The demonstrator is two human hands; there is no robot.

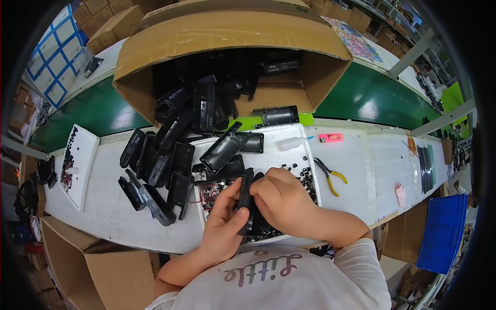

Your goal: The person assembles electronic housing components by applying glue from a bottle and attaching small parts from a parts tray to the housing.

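My left hand [223, 222] holds a narrow black plastic casing [245, 195] nearly upright, its thumb in front and its fingers behind. Against the casing's right side my right hand [283, 200] is closed in a pinch; whatever lies between its fingertips is hidden. Both hands are over a white foam tray [313, 173] that carries small black parts and thin red wires. Just beyond the hands, open black casing halves [225, 150] lie across the tray. More black casings [164, 163] are heaped to the left.
A large cardboard box [232, 36] lies open toward me, with black casings spilling out. Right of the tray are yellow-handled pliers [330, 177], a pink lighter [330, 138] and a clear bottle [292, 143]. Another foam tray [85, 165] sits far left; a blue bin [442, 232] stands right.
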